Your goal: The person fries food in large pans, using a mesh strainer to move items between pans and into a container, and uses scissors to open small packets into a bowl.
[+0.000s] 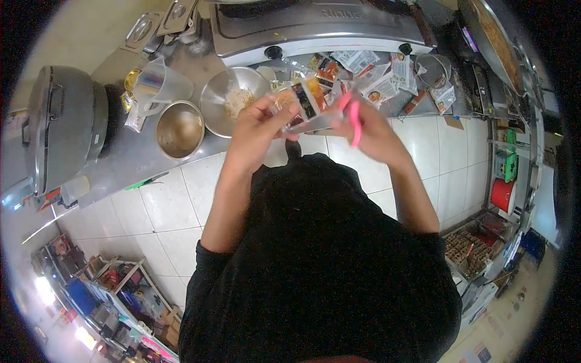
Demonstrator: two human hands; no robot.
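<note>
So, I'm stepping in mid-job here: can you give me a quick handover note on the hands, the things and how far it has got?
Left hand: pinching a small seasoning sachet above the counter edge.
Right hand: holding pink-handled scissors at the sachet.
Things: steel bowl with some pale crumbly contents just beyond the left hand; an empty steel bowl beside it; a clear jug; a pile of sachets behind the hands.
Done: some contents already in the bowl.
Left: whether this sachet is cut open cannot be told; many sachets remain.
</note>
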